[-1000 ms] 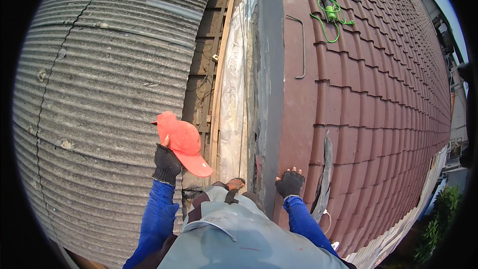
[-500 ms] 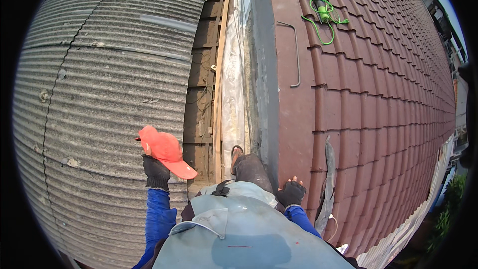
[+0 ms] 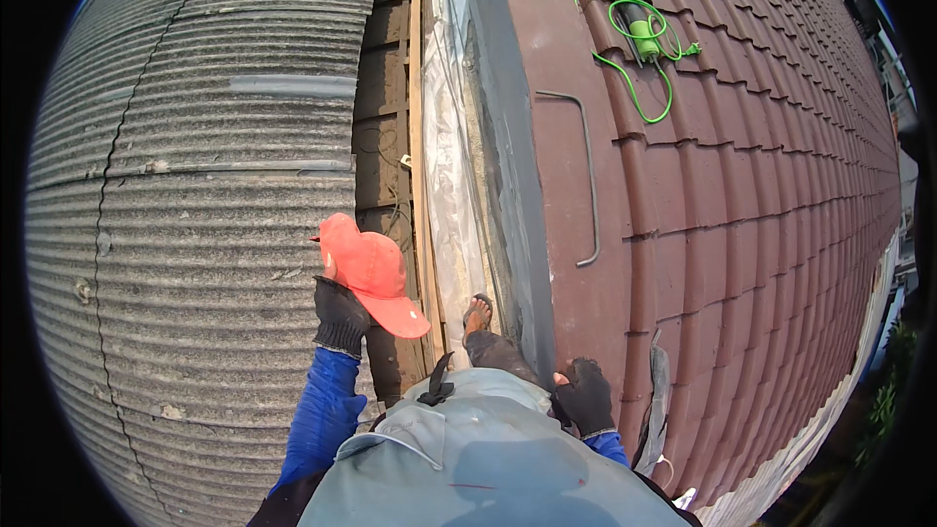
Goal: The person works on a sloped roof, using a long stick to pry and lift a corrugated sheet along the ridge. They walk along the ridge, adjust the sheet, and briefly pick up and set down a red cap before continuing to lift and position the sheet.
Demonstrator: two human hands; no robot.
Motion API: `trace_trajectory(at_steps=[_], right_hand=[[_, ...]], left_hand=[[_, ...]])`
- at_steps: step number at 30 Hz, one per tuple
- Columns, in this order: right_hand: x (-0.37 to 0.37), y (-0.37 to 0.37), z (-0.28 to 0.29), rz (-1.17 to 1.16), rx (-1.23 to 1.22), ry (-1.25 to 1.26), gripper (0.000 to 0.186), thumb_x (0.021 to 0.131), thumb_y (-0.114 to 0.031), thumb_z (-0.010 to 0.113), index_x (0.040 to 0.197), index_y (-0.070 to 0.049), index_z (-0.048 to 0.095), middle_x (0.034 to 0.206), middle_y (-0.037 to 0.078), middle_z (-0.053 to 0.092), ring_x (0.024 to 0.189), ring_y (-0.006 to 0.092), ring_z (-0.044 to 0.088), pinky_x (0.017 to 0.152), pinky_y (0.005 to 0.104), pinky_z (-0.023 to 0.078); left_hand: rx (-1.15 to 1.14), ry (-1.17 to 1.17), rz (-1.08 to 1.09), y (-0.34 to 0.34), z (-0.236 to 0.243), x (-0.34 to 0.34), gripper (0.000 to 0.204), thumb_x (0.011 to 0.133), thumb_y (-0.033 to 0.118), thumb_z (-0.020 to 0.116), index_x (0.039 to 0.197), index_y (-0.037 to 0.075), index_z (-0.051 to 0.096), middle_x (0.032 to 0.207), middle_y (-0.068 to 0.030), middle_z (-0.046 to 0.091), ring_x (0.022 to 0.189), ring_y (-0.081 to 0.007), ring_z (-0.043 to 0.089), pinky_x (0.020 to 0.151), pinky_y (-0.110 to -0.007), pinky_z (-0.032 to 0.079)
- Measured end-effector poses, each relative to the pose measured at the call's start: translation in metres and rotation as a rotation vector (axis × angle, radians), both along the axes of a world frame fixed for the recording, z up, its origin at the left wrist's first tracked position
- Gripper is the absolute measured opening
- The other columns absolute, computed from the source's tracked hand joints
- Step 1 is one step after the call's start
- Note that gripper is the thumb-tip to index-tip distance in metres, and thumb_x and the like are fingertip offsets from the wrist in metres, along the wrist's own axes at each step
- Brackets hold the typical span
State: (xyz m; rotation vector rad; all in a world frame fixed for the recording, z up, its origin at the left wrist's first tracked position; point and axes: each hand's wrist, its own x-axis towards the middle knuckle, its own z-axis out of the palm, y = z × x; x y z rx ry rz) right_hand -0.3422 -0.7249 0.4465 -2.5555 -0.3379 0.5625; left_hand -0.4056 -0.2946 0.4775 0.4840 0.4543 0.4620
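My left hand, in a black fingerless glove, grips a coral-red cap over the corrugated roof's edge. The cap's brim points to the right, toward the open gap. Beside my right thigh, my right hand wears the same kind of glove and is curled closed. Its fingers are mostly turned under, so whatever they hold, if anything, is hidden. Next to it lies the flat reddish-brown ridge strip. My sandalled foot stands on the pale sheeting in the gutter channel.
Grey corrugated roofing spreads left, with an open gap along its edge. A bent metal rod lies on the ridge strip. On the tiles rest a grinder with a green cord and a grey strip.
I have moved forward a little along the gutter. The cap in my left hand has shifted right toward the gap. My right hand has lifted off the ridge strip and curled.
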Motion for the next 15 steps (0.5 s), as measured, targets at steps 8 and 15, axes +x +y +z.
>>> trace_trajectory(at_steps=[8, 15], right_hand=[[0.119, 0.193, 0.055, 0.323, 0.543, -0.449, 0.085, 0.075, -0.03, 0.08, 0.145, -0.001, 0.041, 0.134, 0.023, 0.054, 0.124, 0.0398, 0.052, 0.103, 0.0451, 0.044], [0.162, 0.231, 0.075, 0.244, 0.792, -0.538, 0.043, 0.083, -0.016, 0.07, 0.122, -0.001, 0.063, 0.103, 0.02, 0.066, 0.093, 0.0383, 0.065, 0.078, 0.043, 0.054]], left_hand=[[0.081, -0.371, 0.009, -0.004, 0.099, 0.144, 0.059, 0.102, 0.043, 0.043, 0.147, 0.006, 0.038, 0.147, -0.0131, 0.047, 0.134, -0.0331, 0.046, 0.113, -0.05, 0.035], [-0.108, -0.416, -0.211, 0.018, 0.089, 0.186, 0.078, 0.095, 0.063, 0.044, 0.152, 0.01, 0.032, 0.154, -0.0145, 0.038, 0.139, -0.0379, 0.04, 0.117, -0.057, 0.027]])
